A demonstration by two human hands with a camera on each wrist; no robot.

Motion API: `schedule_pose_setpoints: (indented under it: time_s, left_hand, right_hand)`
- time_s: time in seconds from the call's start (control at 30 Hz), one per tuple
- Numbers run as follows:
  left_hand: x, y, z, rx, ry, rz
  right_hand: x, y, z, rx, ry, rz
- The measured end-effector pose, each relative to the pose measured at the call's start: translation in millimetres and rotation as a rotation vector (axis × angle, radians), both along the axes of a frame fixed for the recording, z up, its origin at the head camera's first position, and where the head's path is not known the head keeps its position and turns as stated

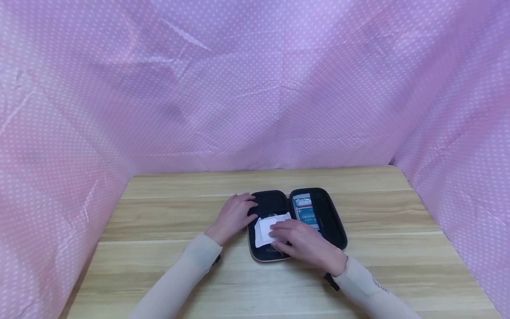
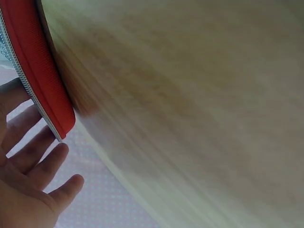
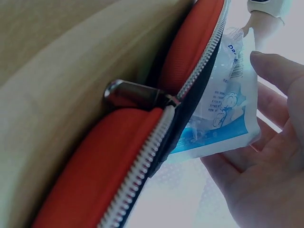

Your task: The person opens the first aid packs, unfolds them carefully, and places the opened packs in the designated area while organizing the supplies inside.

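A zip case (image 1: pixel 272 258) lies unfolded on the table, black inside and red outside. My right hand (image 1: pixel 300 243) reaches over its left half and holds a white packet (image 1: pixel 264 241) by the edge, thumb on one side and fingers on the other. The right wrist view shows the packet's blue-and-white printed side (image 3: pixel 232 130), tilted above the zipped rim, beside a clear plastic wrapper (image 3: pixel 216 95). At the case's left edge, my left hand (image 1: pixel 234 215) touches the rim with spread, loosely bent fingers. In the left wrist view, some fingertips are hidden behind the red wall (image 2: pixel 40 66).
Blue-and-white packets (image 1: pixel 307 215) sit in the right half of the case. A metal zip pull (image 3: pixel 135 95) sticks out at the hinge side. The wooden table (image 1: pixel 179 199) is enclosed by pink dotted cloth (image 1: pixel 255 110) at the back and sides.
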State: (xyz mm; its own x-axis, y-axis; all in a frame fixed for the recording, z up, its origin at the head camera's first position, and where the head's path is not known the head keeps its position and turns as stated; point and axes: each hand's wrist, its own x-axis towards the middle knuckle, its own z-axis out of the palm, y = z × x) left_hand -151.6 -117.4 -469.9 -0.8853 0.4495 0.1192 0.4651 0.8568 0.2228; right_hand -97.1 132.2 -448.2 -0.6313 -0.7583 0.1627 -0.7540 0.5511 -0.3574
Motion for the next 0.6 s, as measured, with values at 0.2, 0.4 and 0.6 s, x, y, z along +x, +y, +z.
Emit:
schedule_pose_setpoints:
  time_s: [0.2, 0.4, 0.6]
  left_hand:
    - [-4.2, 1.8, 1.3, 0.023, 0.003, -0.029]
    - [-6.4, -1.1, 3.1, 0.146, -0.102, 0.015]
    - [-9.5, -3.7, 4.2, 0.248, -0.17, 0.064]
  right_hand:
    - [0.6, 0.5, 0.8, 0.004, -0.013, 0.002]
    - [0.2, -0.6, 0.1, -0.003, 0.0, 0.002]
    - [-1.6, -3.1, -0.8, 0.014, 0.001, -0.006]
